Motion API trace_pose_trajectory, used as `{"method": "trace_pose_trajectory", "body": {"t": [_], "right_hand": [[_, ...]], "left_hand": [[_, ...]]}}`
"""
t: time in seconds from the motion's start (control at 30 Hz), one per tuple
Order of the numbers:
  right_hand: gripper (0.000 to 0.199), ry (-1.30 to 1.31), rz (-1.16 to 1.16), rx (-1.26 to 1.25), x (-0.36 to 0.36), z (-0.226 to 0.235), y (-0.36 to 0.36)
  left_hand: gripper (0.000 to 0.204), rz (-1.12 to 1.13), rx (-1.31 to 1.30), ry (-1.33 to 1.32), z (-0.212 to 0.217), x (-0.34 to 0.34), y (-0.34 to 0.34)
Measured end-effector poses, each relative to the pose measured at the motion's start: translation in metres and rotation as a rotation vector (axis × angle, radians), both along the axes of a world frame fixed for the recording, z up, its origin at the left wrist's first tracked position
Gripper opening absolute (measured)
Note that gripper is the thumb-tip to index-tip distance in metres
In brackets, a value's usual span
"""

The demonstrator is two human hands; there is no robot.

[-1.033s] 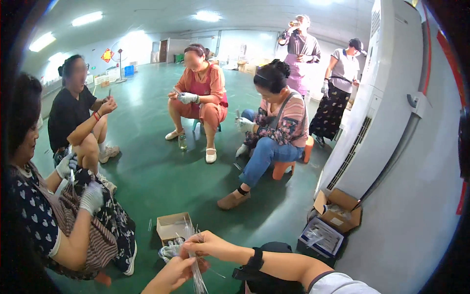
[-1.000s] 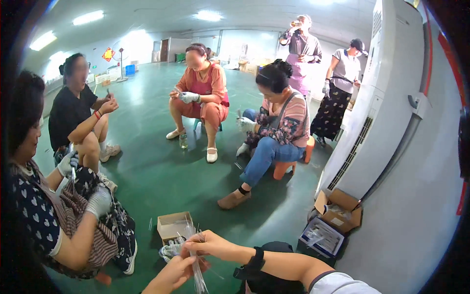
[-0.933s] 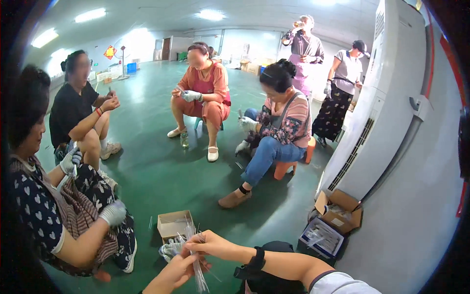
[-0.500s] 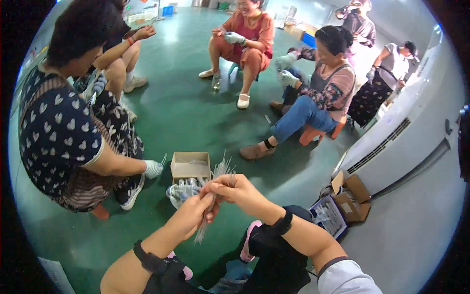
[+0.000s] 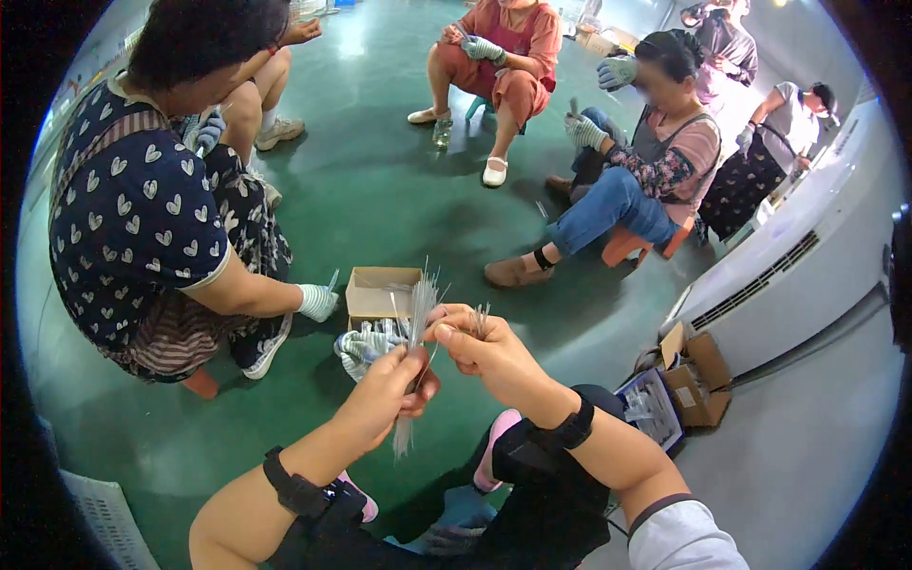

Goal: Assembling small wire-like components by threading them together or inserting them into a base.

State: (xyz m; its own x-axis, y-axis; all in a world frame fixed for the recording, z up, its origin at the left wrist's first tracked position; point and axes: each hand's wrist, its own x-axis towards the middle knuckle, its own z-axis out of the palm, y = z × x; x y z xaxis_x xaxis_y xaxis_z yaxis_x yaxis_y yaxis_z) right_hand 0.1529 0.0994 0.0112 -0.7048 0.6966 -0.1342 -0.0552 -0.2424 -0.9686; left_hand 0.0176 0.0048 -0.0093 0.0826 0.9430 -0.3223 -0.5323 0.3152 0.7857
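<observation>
A bundle of thin, clear-whitish strands stands nearly upright in my left hand, its fingers wrapped round the middle. The strand ends stick out above and below the fist. Just to the right, my right hand is closed, with a smaller bunch of thin strands showing above its fingers. Its thumb and fingertips are close beside the bundle; whether they touch it I cannot tell. Beyond the bundle sit an open cardboard box and a heap of striped knit gloves.
A co-worker's gloved hand is left of the box, holding something thin. Other seated people surround the green floor. On the right are a white appliance, an opened carton and a tray. A white crate stands lower left.
My hands were together on the bundle; my right hand has now moved off to the right with a small bunch. The seated person at right has raised a gloved hand to the head.
</observation>
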Motion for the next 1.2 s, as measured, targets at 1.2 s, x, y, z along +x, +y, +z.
{"method": "trace_pose_trajectory", "body": {"t": [1.2], "right_hand": [[0.023, -0.186, 0.365, 0.094, 0.013, 0.006, -0.003]], "left_hand": [[0.017, 0.256, 0.179, -0.117, 0.013, -0.018, -0.005]]}}
